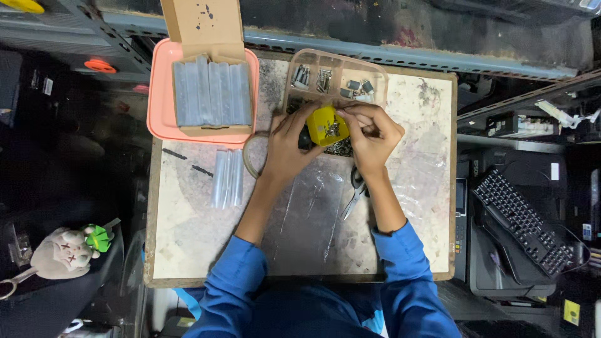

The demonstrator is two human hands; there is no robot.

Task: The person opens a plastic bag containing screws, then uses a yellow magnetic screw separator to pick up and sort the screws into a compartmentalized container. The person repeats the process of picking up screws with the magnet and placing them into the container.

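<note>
Small yellow cup (325,125) of screws gripped by left hand (285,147); screw being picked by right hand (372,134), fingers pinched together; steady cup needed.

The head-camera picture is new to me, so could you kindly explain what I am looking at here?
There is one picture, taken by a camera worn on a person's head and looking straight down at a worn work board. No machine is involved: the two arms in blue sleeves belong to the person wearing the camera.

The left hand holds a small yellow container with little metal parts in it, and the right hand has its fingertips at the container's rim. Just beyond sits a clear compartment box with more small hardware.

To the left, a pink tray carries an open cardboard box of clear plastic sleeves, and a few loose sleeves lie on the board. Scissors lie under the right wrist. A black keyboard sits off to the right.
</note>
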